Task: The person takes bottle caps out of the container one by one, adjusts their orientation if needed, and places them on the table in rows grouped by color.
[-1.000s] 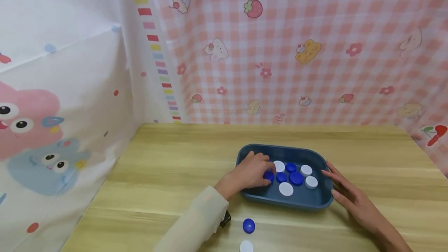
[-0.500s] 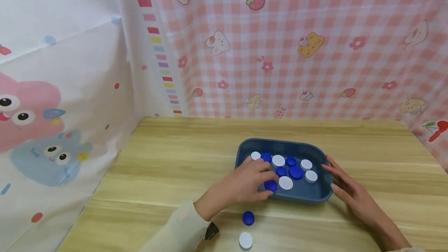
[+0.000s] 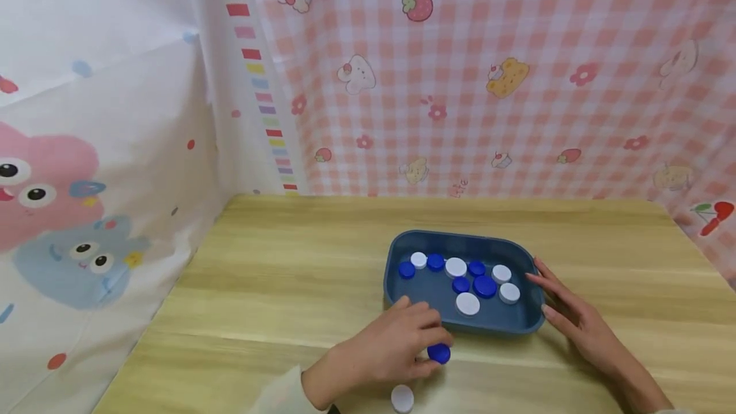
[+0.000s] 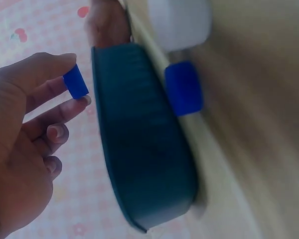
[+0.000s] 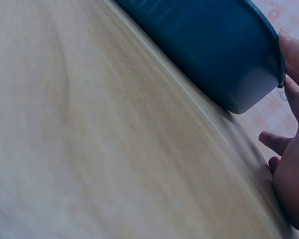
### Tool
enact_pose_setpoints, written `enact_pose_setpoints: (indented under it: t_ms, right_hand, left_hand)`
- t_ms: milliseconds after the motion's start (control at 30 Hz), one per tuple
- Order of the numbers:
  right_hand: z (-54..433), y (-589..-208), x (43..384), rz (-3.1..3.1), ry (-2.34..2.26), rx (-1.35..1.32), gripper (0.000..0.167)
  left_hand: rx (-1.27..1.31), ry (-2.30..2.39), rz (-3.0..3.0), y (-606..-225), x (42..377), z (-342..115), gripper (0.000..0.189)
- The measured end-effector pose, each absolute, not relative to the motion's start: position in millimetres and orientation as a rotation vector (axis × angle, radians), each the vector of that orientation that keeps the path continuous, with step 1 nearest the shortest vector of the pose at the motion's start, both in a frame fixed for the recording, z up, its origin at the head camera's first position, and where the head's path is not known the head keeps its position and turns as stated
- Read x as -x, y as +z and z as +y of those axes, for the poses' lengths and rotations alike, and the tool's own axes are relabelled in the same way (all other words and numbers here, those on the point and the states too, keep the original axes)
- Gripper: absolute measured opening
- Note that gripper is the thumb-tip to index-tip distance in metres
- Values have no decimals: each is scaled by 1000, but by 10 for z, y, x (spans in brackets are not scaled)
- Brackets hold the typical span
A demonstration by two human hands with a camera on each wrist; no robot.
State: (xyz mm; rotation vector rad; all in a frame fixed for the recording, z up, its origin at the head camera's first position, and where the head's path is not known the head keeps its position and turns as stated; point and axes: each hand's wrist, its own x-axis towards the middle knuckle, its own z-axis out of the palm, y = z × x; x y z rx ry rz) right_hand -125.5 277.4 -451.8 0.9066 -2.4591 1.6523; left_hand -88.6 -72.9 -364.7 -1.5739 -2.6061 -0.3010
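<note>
1. The left hand (image 3: 397, 347), in the lower middle of the head view, pinches a blue cap (image 3: 439, 353): thumb on one side, fingers clamped on the other. The other fingers curl loosely out of the way.

2. That cap is outside the tray (image 3: 422, 296), just below its near wall in the head view. The left wrist view shows it apart from the rim.

3. The right hand (image 3: 592, 334), at the lower right, has its fingers apart and fairly straight, tips against the tray's right end. A light touch should be enough to steady the tray on the worktop (image 3: 287, 260).

4. To handle the held cap well, pinch it by its edge with modest pressure; a smooth, hard cap could spring loose if squeezed off-centre.

5. Mind the pieces on the worktop: a white cap (image 3: 402, 398) at the bottom of the head view and another blue cap (image 4: 183, 88) at upper right in the left wrist view. A low sweep of the knuckles could knock them.

6. Five white discs (image 3: 467, 303) and five blue discs (image 3: 485, 286) lie in the tray; jolting its rim could slide them about.
</note>
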Motion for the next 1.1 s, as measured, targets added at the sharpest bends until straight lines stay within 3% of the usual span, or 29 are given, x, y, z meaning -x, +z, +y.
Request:
enact_pose_setpoints:
  t_ms: [467, 1100]
  right_hand:
    - [2794, -4578, 1168, -2449, 1720, -916, 50]
    - [2756, -4503, 1249, -2427, 1704, -906, 49]
  left_hand:
    - [1618, -53, -2734, -3929, 752, -676, 25]
    - [1554, 148, -2706, -3935, 823, -649, 27]
